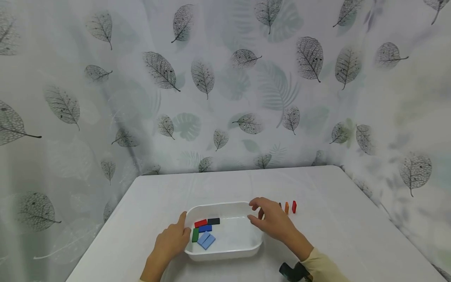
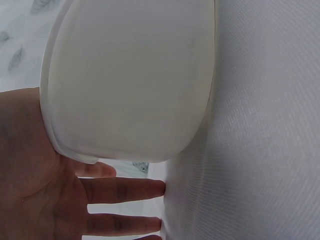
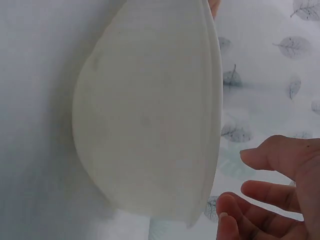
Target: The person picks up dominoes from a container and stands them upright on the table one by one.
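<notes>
A white rectangular tub (image 1: pixel 243 246) with rounded corners stands on the table. At its left end lie several small flat domino-like blocks: a red block (image 1: pixel 201 223), a black block (image 1: pixel 213 221), a dark blue block (image 1: pixel 205 228), a green block (image 1: pixel 195 235) and two light blue blocks (image 1: pixel 208 241). My left hand (image 1: pixel 170 241) rests against the left rim; in the left wrist view its fingers (image 2: pixel 122 191) stretch straight beside the tub wall. Over the right rim hovers my right hand (image 1: pixel 276 221), fingers loosely bent, nothing between them.
Beyond my right hand an orange block (image 1: pixel 287 207) and a red block (image 1: pixel 294 206) stand upright on the white table (image 1: pixel 338 219), with a dark block partly hidden. A leaf-printed curtain (image 1: pixel 225 98) surrounds the table's back and sides.
</notes>
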`<action>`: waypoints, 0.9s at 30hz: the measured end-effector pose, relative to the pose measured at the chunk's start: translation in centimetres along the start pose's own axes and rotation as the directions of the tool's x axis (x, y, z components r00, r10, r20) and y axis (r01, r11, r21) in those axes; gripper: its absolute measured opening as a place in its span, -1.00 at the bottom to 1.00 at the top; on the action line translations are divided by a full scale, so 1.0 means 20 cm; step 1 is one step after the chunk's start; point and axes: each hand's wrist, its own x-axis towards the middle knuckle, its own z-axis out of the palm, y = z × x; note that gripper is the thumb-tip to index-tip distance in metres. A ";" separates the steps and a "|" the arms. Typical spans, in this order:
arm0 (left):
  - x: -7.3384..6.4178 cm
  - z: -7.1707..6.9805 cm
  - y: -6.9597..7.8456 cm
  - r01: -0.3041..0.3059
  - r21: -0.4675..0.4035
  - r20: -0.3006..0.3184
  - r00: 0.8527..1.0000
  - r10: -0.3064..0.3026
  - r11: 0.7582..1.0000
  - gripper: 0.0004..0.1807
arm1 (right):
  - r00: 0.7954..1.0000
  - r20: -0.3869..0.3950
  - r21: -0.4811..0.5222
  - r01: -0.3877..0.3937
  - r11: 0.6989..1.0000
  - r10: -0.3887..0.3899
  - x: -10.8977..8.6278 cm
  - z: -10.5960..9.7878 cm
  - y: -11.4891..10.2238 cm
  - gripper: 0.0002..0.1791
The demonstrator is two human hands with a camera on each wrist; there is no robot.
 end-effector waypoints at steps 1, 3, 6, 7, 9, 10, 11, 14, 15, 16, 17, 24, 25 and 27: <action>0.00 0.00 0.00 0.000 0.000 -0.002 1.000 0.000 1.000 -0.30 | 1.000 0.012 0.000 0.018 1.000 -0.018 0.01 0.01 -0.02 -0.66; 0.00 0.00 0.00 0.000 -0.007 -0.004 1.000 0.000 1.000 -0.30 | 0.998 0.039 -0.003 0.044 0.999 -0.043 0.02 0.04 -0.06 -0.68; 0.00 0.00 0.00 -0.008 -0.012 -0.004 1.000 0.008 1.000 -0.30 | 0.994 0.078 -0.003 0.074 0.997 -0.074 0.04 0.08 -0.12 -0.69; -0.01 0.00 0.00 -0.008 -0.014 -0.005 1.000 0.008 1.000 -0.30 | 0.992 0.091 -0.002 0.086 0.996 -0.085 0.05 0.10 -0.13 -0.69; 0.00 0.00 0.00 -0.010 -0.016 -0.005 1.000 0.010 1.000 -0.30 | 0.988 0.113 0.008 0.104 0.995 -0.104 0.06 0.13 -0.16 -0.68; 0.00 -0.01 0.00 -0.011 -0.014 -0.008 1.000 0.011 1.000 -0.30 | 0.986 0.125 0.015 0.112 0.994 -0.113 0.07 0.15 -0.17 -0.68; 0.00 -0.01 -0.01 -0.013 -0.013 -0.010 1.000 0.013 1.000 -0.30 | 0.983 0.137 0.023 0.120 0.993 -0.122 0.07 0.16 -0.18 -0.68; 0.00 -0.01 -0.01 -0.016 -0.013 -0.011 1.000 0.016 1.000 -0.31 | 0.975 0.178 0.044 0.124 0.991 -0.130 0.09 0.21 -0.21 -0.69; 0.00 -0.01 -0.01 -0.017 -0.011 -0.010 1.000 0.017 1.000 -0.31 | 0.973 0.191 0.046 0.125 0.991 -0.132 0.10 0.22 -0.22 -0.69; 0.00 -0.01 -0.01 -0.017 -0.012 -0.009 1.000 0.017 1.000 -0.31 | 0.970 0.205 0.047 0.126 0.991 -0.133 0.10 0.24 -0.22 -0.69; 0.00 -0.01 -0.01 -0.019 -0.013 -0.008 1.000 0.018 1.000 -0.31 | 0.967 0.216 0.047 0.126 0.991 -0.134 0.11 0.25 -0.23 -0.69; 0.00 -0.02 0.00 -0.018 -0.010 -0.004 1.000 0.018 1.000 -0.31 | 0.946 0.307 0.034 0.102 0.994 -0.108 0.16 0.34 -0.29 -0.72; 0.00 -0.02 0.00 -0.015 -0.010 0.000 1.000 0.015 1.000 -0.31 | 0.941 0.322 0.030 0.097 0.995 -0.101 0.16 0.35 -0.29 -0.72; -0.01 -0.02 0.01 -0.009 -0.012 0.011 1.000 0.010 1.000 -0.31 | 0.932 0.350 0.017 0.097 0.995 -0.097 0.18 0.38 -0.30 -0.73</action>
